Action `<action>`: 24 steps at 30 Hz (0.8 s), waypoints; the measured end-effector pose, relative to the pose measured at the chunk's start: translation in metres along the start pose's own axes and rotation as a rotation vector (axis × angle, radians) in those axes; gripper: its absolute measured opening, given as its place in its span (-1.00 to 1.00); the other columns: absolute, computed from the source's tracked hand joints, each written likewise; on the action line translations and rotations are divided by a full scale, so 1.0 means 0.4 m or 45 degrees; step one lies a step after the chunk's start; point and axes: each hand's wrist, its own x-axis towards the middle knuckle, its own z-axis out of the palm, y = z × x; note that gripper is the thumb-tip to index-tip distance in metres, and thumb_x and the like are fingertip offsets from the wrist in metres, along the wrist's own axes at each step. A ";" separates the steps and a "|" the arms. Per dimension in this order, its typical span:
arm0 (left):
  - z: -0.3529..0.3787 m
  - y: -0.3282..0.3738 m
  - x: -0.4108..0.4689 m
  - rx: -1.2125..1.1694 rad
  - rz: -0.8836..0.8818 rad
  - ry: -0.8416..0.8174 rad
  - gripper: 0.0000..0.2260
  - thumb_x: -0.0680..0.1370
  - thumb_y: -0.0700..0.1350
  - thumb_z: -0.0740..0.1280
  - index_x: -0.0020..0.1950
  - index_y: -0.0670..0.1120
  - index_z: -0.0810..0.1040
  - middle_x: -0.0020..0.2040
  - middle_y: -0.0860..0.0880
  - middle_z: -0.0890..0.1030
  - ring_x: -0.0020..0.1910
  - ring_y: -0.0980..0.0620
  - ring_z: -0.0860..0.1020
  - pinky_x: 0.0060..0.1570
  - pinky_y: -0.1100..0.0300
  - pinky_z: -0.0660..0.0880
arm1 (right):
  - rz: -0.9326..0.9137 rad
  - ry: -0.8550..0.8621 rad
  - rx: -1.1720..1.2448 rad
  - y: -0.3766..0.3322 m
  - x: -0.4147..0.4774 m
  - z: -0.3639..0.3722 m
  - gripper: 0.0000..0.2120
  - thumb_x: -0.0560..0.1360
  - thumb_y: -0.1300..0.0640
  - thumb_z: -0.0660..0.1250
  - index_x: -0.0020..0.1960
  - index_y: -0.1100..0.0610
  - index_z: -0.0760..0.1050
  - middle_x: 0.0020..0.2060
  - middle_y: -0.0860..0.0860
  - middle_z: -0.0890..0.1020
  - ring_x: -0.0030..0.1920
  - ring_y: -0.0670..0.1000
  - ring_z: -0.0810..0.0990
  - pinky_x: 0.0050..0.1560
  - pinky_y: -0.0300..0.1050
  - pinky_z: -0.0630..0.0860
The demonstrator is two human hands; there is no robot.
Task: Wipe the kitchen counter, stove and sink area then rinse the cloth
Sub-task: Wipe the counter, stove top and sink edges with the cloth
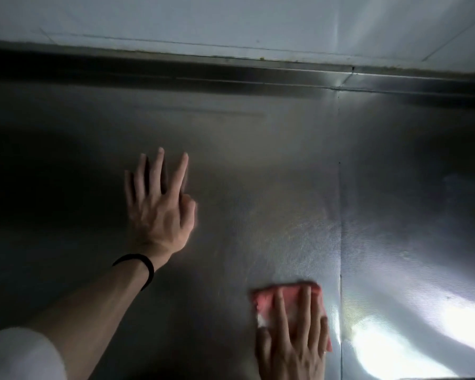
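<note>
A stainless steel counter [258,165] fills the view. My right hand [294,344] lies flat at the bottom, its straight fingers pressing a pink cloth [288,293] onto the steel. The cloth shows around and beyond my fingertips, just left of a seam in the metal. My left hand [159,209] is at centre left with fingers spread over the counter, holding nothing. A black band circles its wrist.
A raised steel back ledge [231,75] runs along the far edge below a white tiled wall [231,20]. A vertical seam [340,215] splits the counter. Bright glare [422,341] lies on the steel at the lower right.
</note>
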 end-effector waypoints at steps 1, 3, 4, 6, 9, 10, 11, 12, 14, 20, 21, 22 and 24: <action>0.000 0.000 0.000 -0.003 0.001 -0.001 -0.34 0.58 0.04 0.19 0.70 0.13 0.13 0.69 -0.16 0.14 0.66 -0.30 0.10 0.60 -0.32 0.01 | -0.082 0.015 -0.001 0.007 0.047 -0.011 -0.37 0.58 -0.16 0.17 0.62 -0.08 0.25 0.69 0.15 0.06 0.61 0.28 0.23 0.50 0.28 0.23; 0.002 -0.001 0.002 -0.007 0.000 0.008 -0.34 0.58 0.04 0.17 0.70 0.13 0.13 0.69 -0.16 0.14 0.65 -0.31 0.10 0.60 -0.33 0.02 | -0.222 0.030 -0.012 0.015 0.194 -0.042 -0.37 0.64 -0.18 0.12 0.68 -0.07 0.16 0.69 0.20 0.02 0.68 0.28 0.03 0.59 0.26 0.09; 0.004 -0.001 0.003 -0.007 0.001 0.010 -0.34 0.59 0.04 0.16 0.70 0.13 0.12 0.69 -0.15 0.14 0.65 -0.31 0.10 0.60 -0.33 0.02 | -0.237 0.036 -0.017 0.013 0.284 -0.062 -0.38 0.66 -0.19 0.09 0.69 -0.06 0.13 0.69 0.22 0.01 0.69 0.26 -0.04 0.61 0.24 0.03; 0.007 -0.003 0.002 0.003 0.004 0.017 -0.35 0.59 0.04 0.15 0.70 0.13 0.12 0.69 -0.15 0.15 0.65 -0.30 0.11 0.60 -0.33 0.03 | -0.215 0.067 -0.010 0.000 0.474 -0.106 -0.38 0.68 -0.22 0.03 0.70 -0.07 0.08 0.69 0.22 0.00 0.69 0.24 -0.10 0.63 0.25 -0.02; 0.011 -0.005 0.002 0.024 -0.001 0.020 -0.34 0.58 0.05 0.15 0.70 0.14 0.12 0.69 -0.15 0.15 0.65 -0.30 0.11 0.61 -0.30 0.02 | -0.183 0.078 -0.003 -0.015 0.727 -0.155 -0.37 0.69 -0.25 -0.04 0.70 -0.10 -0.02 0.69 0.21 -0.06 0.69 0.23 -0.15 0.65 0.27 -0.08; 0.012 -0.007 0.000 0.032 0.005 0.022 -0.34 0.58 0.05 0.16 0.70 0.14 0.12 0.69 -0.15 0.15 0.65 -0.29 0.11 0.61 -0.29 0.01 | -0.169 0.071 -0.011 -0.016 0.788 -0.168 -0.37 0.69 -0.26 -0.07 0.71 -0.10 -0.07 0.69 0.21 -0.10 0.69 0.23 -0.18 0.65 0.27 -0.11; 0.013 -0.009 -0.001 0.038 0.014 0.024 -0.33 0.58 0.05 0.16 0.70 0.15 0.11 0.69 -0.14 0.14 0.65 -0.29 0.12 0.61 -0.27 0.01 | -0.147 0.065 -0.016 -0.016 0.833 -0.178 -0.36 0.69 -0.27 -0.08 0.71 -0.10 -0.10 0.69 0.21 -0.14 0.68 0.23 -0.20 0.65 0.27 -0.13; 0.015 -0.009 -0.002 0.044 0.020 0.028 -0.33 0.57 0.05 0.16 0.70 0.15 0.10 0.69 -0.14 0.14 0.64 -0.28 0.13 0.61 -0.27 0.01 | -0.123 0.063 -0.014 -0.019 0.866 -0.184 -0.36 0.69 -0.26 -0.08 0.71 -0.10 -0.12 0.69 0.21 -0.15 0.68 0.23 -0.21 0.65 0.27 -0.15; 0.016 -0.009 0.000 0.054 0.014 0.027 -0.32 0.57 0.06 0.17 0.70 0.17 0.09 0.69 -0.12 0.13 0.63 -0.28 0.14 0.60 -0.27 0.01 | -0.098 0.056 0.016 -0.026 0.892 -0.189 -0.36 0.69 -0.27 -0.09 0.71 -0.10 -0.14 0.69 0.21 -0.17 0.68 0.23 -0.22 0.65 0.27 -0.17; 0.005 -0.003 0.002 0.056 -0.001 -0.016 -0.34 0.58 0.06 0.12 0.70 0.17 0.06 0.70 -0.12 0.11 0.66 -0.27 0.10 0.61 -0.33 0.02 | -0.130 0.052 0.070 0.017 0.696 -0.186 -0.38 0.72 -0.23 -0.06 0.71 -0.09 -0.10 0.69 0.22 -0.14 0.68 0.22 -0.21 0.66 0.24 -0.17; 0.003 -0.001 0.001 0.044 -0.002 -0.015 -0.34 0.58 0.05 0.13 0.70 0.17 0.07 0.71 -0.12 0.10 0.66 -0.27 0.09 0.61 -0.33 0.01 | -0.129 0.066 0.062 0.046 0.623 -0.179 -0.39 0.72 -0.22 -0.04 0.71 -0.10 -0.08 0.69 0.21 -0.12 0.69 0.21 -0.19 0.65 0.23 -0.15; 0.002 -0.001 -0.001 0.033 -0.001 -0.009 -0.34 0.59 0.05 0.13 0.70 0.17 0.08 0.71 -0.12 0.10 0.66 -0.27 0.09 0.61 -0.32 0.00 | -0.113 0.082 0.045 0.085 0.549 -0.171 -0.40 0.72 -0.20 -0.03 0.71 -0.10 -0.06 0.69 0.20 -0.11 0.69 0.20 -0.18 0.65 0.23 -0.13; 0.000 0.000 -0.002 0.018 0.004 0.002 -0.35 0.59 0.03 0.14 0.70 0.16 0.09 0.71 -0.12 0.11 0.66 -0.28 0.09 0.61 -0.32 0.00 | 0.008 0.104 0.027 0.197 0.427 -0.169 -0.39 0.70 -0.20 -0.02 0.71 -0.11 -0.04 0.70 0.17 -0.09 0.69 0.19 -0.16 0.65 0.28 -0.07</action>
